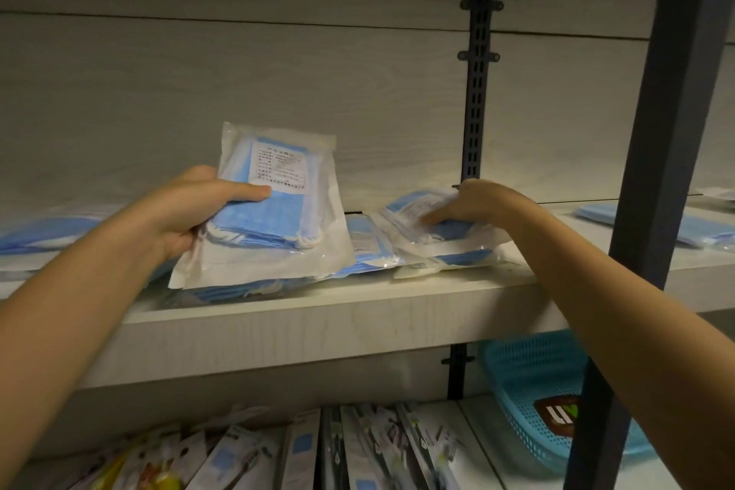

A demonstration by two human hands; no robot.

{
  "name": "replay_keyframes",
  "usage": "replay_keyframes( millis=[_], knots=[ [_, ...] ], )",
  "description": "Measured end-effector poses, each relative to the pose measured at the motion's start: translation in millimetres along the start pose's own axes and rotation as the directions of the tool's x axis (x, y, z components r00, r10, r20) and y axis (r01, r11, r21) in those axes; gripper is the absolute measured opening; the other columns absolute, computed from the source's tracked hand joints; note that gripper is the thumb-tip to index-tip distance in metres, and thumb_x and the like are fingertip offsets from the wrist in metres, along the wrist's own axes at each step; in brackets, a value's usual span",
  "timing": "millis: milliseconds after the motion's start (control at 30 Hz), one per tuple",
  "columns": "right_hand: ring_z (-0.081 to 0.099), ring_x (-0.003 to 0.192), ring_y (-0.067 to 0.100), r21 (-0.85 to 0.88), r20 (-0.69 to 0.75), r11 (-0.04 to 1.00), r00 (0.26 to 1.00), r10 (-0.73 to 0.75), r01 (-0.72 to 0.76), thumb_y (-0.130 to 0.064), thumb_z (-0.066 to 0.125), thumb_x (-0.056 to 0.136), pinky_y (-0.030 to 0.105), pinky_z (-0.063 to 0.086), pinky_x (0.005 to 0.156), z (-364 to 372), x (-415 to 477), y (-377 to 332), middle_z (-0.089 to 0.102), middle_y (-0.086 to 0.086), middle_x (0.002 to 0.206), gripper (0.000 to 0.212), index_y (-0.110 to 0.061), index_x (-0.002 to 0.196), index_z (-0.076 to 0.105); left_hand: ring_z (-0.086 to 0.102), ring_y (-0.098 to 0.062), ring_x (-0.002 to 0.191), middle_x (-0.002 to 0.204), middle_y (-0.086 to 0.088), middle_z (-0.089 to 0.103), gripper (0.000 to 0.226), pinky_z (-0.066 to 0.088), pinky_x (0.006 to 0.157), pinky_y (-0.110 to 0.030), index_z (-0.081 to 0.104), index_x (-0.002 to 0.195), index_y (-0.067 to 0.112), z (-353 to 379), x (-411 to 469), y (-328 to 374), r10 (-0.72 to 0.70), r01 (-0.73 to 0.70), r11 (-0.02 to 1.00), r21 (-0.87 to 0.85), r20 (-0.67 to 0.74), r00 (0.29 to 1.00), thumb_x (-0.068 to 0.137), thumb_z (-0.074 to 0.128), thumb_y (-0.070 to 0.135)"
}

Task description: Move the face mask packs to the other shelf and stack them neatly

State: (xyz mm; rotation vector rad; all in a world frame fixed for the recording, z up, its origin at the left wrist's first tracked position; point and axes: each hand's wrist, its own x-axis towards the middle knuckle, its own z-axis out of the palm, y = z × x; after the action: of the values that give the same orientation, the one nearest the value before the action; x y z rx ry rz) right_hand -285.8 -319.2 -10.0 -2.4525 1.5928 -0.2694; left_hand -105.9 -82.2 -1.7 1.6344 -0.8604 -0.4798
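A pale wooden shelf carries a loose, overlapping pile of face mask packs, a sprawl that suggests the sorting is far from finished. Further right, past a dark metal post, a few more packs lie flat; whether that stretch is the other shelf cannot be told. The left hand grips a lifted pack, thumb across its front and fingers behind, tilting it clear of the pile, apparently to carry it off. The right hand, well apart, curls its fingers over a second pack atop the pile's right end. Each pack is a clear, white-edged pouch of folded blue masks; the lifted one bears a printed label.
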Motion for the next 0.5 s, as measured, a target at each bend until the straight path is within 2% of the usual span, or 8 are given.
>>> replay_keyframes(
  millis=[67, 133, 233, 267, 333, 400, 500],
  knots=[
    [0.048, 0.09, 0.024, 0.149, -0.009, 0.989, 1.0, 0.015, -0.013, -0.049, 0.06, 0.081, 0.032, 0.038, 0.084, -2, 1, 0, 0.051, 0.01, 0.101, 0.057, -0.003, 0.113, 0.051, 0.066, -0.012, 0.041, 0.048, 0.0, 0.069, 0.005, 0.05, 0.035, -0.021, 0.06, 0.081, 0.009, 1, -4, -4, 0.004, -0.004, 0.999, -0.043, 0.006, 1.0, 0.086, 0.06, 0.008],
    [0.049, 0.084, 0.023, 0.381, -0.029, 0.924, 0.999, 0.028, -0.015, -0.035, 0.059, 0.086, 0.031, 0.04, 0.078, -7, -10, 3, 0.055, 0.011, 0.1, 0.035, -0.004, 0.098, 0.046, 0.066, -0.013, 0.042, 0.049, -0.001, 0.07, 0.006, 0.052, 0.036, -0.023, 0.06, 0.082, 0.008, 1, -8, -3, 0.007, -0.006, 0.995, -0.096, 0.014, 1.0, 0.087, 0.057, 0.006],
    [0.052, 0.061, 0.016, 0.699, -0.062, 0.714, 0.998, -0.008, 0.049, -0.023, 0.057, 0.085, 0.024, 0.043, 0.054, -16, -48, 11, 0.059, 0.005, 0.078, 0.015, -0.01, 0.078, 0.053, 0.066, -0.014, 0.043, 0.053, -0.003, 0.071, 0.01, 0.052, 0.037, -0.024, 0.061, 0.085, 0.005, 1, -15, 1, 0.014, -0.003, 0.991, -0.132, 0.083, 0.996, 0.088, 0.052, 0.006],
    [0.054, 0.059, 0.014, 0.766, -0.071, 0.638, 0.997, -0.04, 0.08, -0.021, 0.058, 0.085, 0.024, 0.045, 0.051, -17, -63, 14, 0.059, 0.004, 0.074, 0.013, -0.012, 0.075, 0.054, 0.066, -0.014, 0.043, 0.053, -0.003, 0.071, 0.01, 0.052, 0.037, -0.023, 0.061, 0.084, 0.005, 1, -20, 2, 0.026, -0.012, 0.991, -0.136, 0.106, 0.994, 0.088, 0.052, 0.006],
    [0.06, 0.064, 0.015, 0.85, -0.073, 0.516, 0.993, -0.091, 0.109, -0.017, 0.06, 0.084, 0.024, 0.052, 0.058, -14, -91, 22, 0.063, 0.006, 0.077, 0.007, -0.011, 0.08, 0.057, 0.067, -0.013, 0.045, 0.055, -0.002, 0.072, 0.009, 0.053, 0.039, -0.024, 0.061, 0.085, 0.007, 2, -28, 1, 0.069, -0.046, 0.986, -0.158, 0.146, 0.987, 0.088, 0.053, 0.007],
    [0.066, 0.073, 0.019, 0.875, -0.061, 0.474, 0.994, -0.09, 0.096, -0.019, 0.065, 0.081, 0.028, 0.056, 0.065, -7, -113, 30, 0.067, 0.009, 0.089, 0.021, -0.008, 0.098, 0.058, 0.069, -0.013, 0.051, 0.06, -0.001, 0.074, 0.008, 0.055, 0.042, -0.024, 0.062, 0.089, 0.01, 3, -39, -5, 0.116, -0.082, 0.982, -0.173, 0.197, 0.973, 0.087, 0.054, 0.008],
    [0.068, 0.071, 0.019, 0.896, 0.005, 0.444, 0.999, -0.049, 0.017, -0.022, 0.067, 0.079, 0.024, 0.058, 0.051, 3, -145, 44, 0.067, 0.01, 0.096, 0.036, -0.012, 0.11, 0.052, 0.071, -0.012, 0.057, 0.072, -0.001, 0.077, 0.018, 0.055, 0.045, -0.022, 0.063, 0.094, 0.014, 11, -54, -12, 0.155, -0.113, 0.977, -0.179, 0.241, 0.958, 0.076, 0.06, 0.013]
  ],
)
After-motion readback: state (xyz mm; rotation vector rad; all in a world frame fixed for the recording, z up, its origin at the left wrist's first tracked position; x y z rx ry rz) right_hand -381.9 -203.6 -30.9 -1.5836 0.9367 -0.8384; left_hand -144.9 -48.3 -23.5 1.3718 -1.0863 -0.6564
